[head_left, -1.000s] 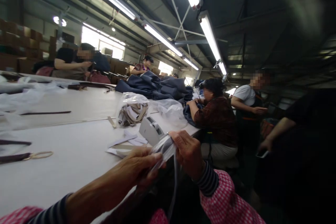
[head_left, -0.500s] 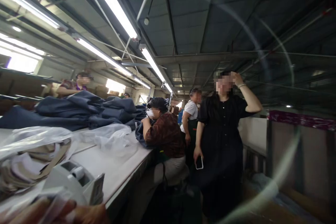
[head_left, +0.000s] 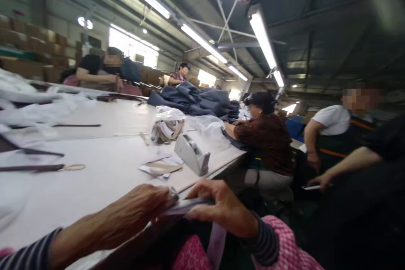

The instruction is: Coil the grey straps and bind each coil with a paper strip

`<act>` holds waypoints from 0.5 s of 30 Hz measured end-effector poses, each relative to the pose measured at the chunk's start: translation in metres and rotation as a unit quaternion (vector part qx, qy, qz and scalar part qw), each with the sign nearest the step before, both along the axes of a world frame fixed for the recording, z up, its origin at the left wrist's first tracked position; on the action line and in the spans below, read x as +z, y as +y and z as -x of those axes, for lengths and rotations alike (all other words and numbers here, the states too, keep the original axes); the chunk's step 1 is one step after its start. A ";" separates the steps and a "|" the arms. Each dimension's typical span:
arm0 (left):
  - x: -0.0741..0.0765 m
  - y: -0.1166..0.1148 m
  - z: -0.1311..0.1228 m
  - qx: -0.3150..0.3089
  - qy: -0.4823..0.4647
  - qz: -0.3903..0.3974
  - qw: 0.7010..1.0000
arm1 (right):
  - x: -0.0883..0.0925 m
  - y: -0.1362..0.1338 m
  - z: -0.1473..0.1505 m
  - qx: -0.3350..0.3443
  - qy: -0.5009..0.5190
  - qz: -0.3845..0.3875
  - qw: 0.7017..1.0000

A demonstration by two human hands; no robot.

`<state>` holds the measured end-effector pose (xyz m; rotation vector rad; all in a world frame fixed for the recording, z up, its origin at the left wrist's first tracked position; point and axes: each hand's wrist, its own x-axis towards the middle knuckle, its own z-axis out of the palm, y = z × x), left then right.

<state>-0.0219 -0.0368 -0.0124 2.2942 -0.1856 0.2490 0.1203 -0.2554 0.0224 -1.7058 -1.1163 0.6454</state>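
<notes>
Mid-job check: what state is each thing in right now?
Left hand: holding the pale strip
Right hand: pinching the strip
Pale strip: held between both hands
Tape dispenser: standing on the white table
Plastic bag: stuffed with beige strips
Loose strips: lying scattered beside the dispenser
Dark blue fabric: heaped, rumpled
Strap with loop: lying on the table
Fluorescent lights: lit

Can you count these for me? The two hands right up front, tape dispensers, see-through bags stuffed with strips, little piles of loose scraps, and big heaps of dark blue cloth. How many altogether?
Left hand and right hand: 2
Tape dispenser: 1
Bag of strips: 1
Pile of scraps: 1
Blue cloth heap: 1
Total: 6
</notes>
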 end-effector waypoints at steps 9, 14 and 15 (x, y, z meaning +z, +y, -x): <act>0.028 -0.017 0.002 -0.049 0.096 0.293 0.950 | 0.006 0.042 -0.033 0.053 -0.038 -0.133 0.989; 0.018 -0.001 -0.003 -0.026 0.142 0.287 0.947 | -0.002 0.048 -0.039 0.098 -0.039 -0.070 0.992; 0.020 0.003 -0.002 0.000 0.126 0.233 0.964 | -0.003 0.045 -0.041 0.126 -0.010 -0.038 0.991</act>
